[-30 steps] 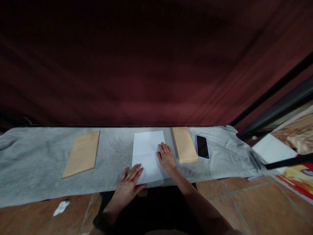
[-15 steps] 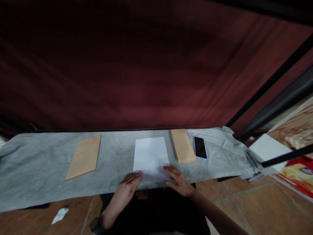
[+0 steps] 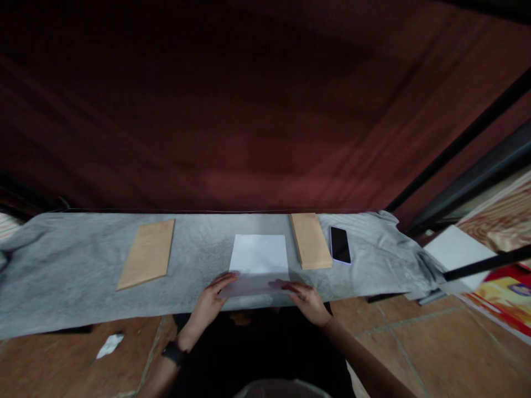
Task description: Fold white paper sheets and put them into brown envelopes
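A sheet of white paper [image 3: 260, 253] lies on the grey cloth in front of me. Its near edge is raised and bends over toward the far side, leaving a shaded strip. My left hand [image 3: 213, 294] pinches the left corner of that raised edge between thumb and fingers. At the right corner, my right hand [image 3: 307, 299] grips the same edge, its fingertips partly over the paper. Just right of the sheet sits a stack of brown envelopes [image 3: 311, 241]. Off to the left is a single brown envelope [image 3: 148, 254].
A phone [image 3: 341, 245] with a purple case lies right of the stack. The grey cloth [image 3: 83, 271] covers the narrow table, backed by a dark red curtain [image 3: 249, 138]. Black poles [image 3: 464, 132] stand at right. A crumpled white scrap [image 3: 110, 346] is on the tiled floor.
The paper's near edge has come up off the cloth and folds away from me, with both hands now holding its corners. The sheet sits slightly nearer to me. The view has shifted a little.
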Available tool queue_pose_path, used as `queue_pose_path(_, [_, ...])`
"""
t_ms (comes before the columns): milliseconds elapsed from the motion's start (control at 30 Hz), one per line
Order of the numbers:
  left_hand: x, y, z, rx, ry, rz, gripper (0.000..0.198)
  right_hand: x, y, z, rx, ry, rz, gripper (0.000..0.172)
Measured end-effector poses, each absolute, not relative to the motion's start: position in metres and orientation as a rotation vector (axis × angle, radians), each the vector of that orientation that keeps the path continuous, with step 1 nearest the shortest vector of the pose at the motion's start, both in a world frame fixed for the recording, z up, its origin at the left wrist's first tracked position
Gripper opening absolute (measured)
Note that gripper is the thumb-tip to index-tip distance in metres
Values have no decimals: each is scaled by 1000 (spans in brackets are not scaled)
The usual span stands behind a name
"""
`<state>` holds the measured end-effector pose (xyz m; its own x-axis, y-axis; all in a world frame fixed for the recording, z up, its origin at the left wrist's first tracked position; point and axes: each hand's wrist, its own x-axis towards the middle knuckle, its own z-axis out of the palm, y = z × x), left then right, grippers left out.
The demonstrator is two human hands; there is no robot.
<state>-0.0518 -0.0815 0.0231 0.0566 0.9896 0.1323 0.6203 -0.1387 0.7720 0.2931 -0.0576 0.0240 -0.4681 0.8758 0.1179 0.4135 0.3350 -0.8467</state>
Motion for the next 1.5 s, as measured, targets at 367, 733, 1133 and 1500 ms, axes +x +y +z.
queue_pose_path(367, [-45, -51, 24, 1548, 1811, 1012, 41, 272, -25, 11, -1370, -1737, 795, 28])
queue_pose_path(733, [-32, -21, 15, 1528, 2030, 986, 46, 244, -1, 0, -1669, -1765, 516, 31])
queue_pose_path(1133, [-19, -24, 27, 1797, 2243, 518, 47, 226, -5, 4, -1611, -2171, 61, 40])
queue_pose_path(1500, [-10, -26, 33, 2120, 2331, 381, 42, 182, 17, -9, -1532, -2382, 79, 52])
